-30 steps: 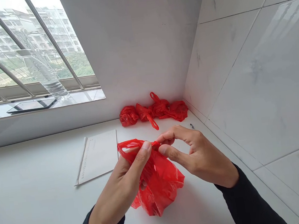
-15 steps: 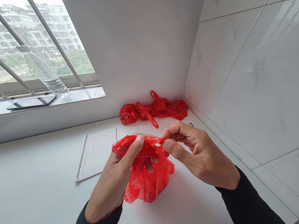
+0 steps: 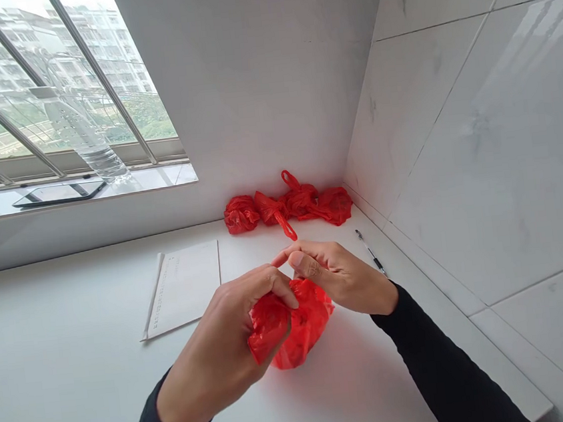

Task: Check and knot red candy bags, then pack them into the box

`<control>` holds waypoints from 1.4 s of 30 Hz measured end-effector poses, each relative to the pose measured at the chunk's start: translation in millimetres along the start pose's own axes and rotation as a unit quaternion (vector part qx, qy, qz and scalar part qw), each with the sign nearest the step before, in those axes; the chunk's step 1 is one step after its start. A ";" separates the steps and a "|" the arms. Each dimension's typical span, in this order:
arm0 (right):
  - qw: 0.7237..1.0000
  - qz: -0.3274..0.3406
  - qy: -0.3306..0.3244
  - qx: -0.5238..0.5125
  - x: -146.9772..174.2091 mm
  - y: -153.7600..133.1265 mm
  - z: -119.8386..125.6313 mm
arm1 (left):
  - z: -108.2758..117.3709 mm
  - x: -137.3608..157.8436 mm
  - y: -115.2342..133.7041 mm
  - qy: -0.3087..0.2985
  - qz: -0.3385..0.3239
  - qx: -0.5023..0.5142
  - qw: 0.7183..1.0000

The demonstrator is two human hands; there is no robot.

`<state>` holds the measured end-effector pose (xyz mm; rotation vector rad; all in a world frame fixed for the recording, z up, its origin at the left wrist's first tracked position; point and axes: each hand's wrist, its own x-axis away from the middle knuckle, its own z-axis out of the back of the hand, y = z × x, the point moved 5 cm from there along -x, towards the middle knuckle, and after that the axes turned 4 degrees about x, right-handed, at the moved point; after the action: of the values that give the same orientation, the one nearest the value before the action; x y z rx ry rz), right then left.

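A crumpled, thin red plastic bag (image 3: 307,329) hangs between my hands just over the white table. My left hand (image 3: 234,337) is curled around the bag, and a bunched part of it bulges between thumb and fingers. Close against the left fingertips, my right hand (image 3: 338,275) is bent over the upper part of the bag with its thumb on top. Its fingertips are partly hidden, but they appear closed on the plastic.
Several knotted red bags (image 3: 302,201) lie in a row against the back wall. A white notebook (image 3: 183,285) rests at the left, a pen (image 3: 370,252) at the right by the tiled wall. On the windowsill are a water bottle (image 3: 85,137) and a tablet (image 3: 58,193).
My left hand has turned over and now wraps around the gathered bag. The right hand has moved left toward it, uncovering the pen. The stretched handle loop is no longer visible.
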<state>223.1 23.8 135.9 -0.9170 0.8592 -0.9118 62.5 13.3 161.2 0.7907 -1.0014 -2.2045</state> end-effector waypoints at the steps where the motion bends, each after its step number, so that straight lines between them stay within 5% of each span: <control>1: 1.000 0.002 -0.001 0.001 -0.1 0.6 -0.3 | 1.9 -0.2 -1.6 0.009 -0.016 -0.025 1.000; 6: 0.999 -0.017 -0.034 -0.024 -2.1 10.7 -6.4 | 8.5 -5.0 -9.3 0.086 -0.056 -0.134 0.986; 13: 0.986 -0.008 -0.112 -0.124 -7.1 19.1 -15.1 | 10.4 -6.5 -8.5 0.130 -0.111 -0.142 0.975; 23: 0.997 0.009 0.072 -0.027 -7.4 11.9 -1.1 | 15.6 -8.3 -12.1 0.132 -0.052 -0.129 0.981; 29: 0.991 -0.004 0.134 -0.027 -7.7 19.1 -0.6 | 12.9 -10.0 -13.6 0.120 -0.060 -0.113 0.984; 37: 0.983 0.028 0.180 0.001 -6.5 19.8 9.2 | 17.0 -5.2 -3.9 0.219 -0.122 -0.225 0.941; 42: 0.979 0.022 0.204 0.008 -10.9 26.6 21.3 | 11.7 -6.3 -5.5 0.165 -0.134 -0.271 0.939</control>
<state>245.2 47.9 121.6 -0.7016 1.2140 -1.0851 56.9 25.9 164.8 1.0215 -0.1091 -2.2988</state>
